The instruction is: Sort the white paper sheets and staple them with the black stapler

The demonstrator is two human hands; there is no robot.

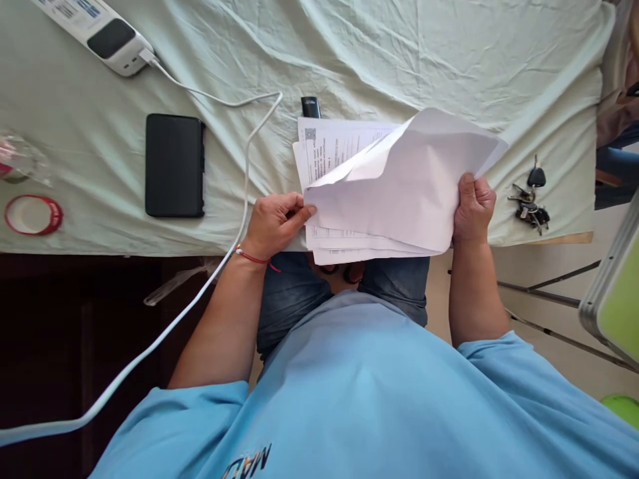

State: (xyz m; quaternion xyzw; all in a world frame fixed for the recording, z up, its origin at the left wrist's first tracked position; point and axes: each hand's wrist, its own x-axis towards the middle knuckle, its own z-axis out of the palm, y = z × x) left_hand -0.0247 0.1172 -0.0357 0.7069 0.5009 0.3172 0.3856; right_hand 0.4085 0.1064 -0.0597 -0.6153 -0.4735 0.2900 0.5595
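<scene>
A sheaf of paper sheets (pixel 389 199) lies across the table's front edge, its top sheet blank and curled up at the far side. Printed text and a square code show on a sheet beneath (pixel 324 143). My left hand (pixel 279 223) pinches the left edge of the papers between thumb and fingers. At the right edge, my right hand (pixel 474 206) grips them with the thumb on top; its other fingers are partly hidden. Just beyond the papers a small black object (pixel 310 106) sticks out, partly covered.
A black rectangular case (pixel 174 165) lies to the left. A white cable (pixel 246 173) runs from a white power strip (pixel 112 43) past my left arm. A red-rimmed tape roll (pixel 34 214) sits far left, keys (pixel 532 199) at right. A green folding table (pixel 619 286) stands lower right.
</scene>
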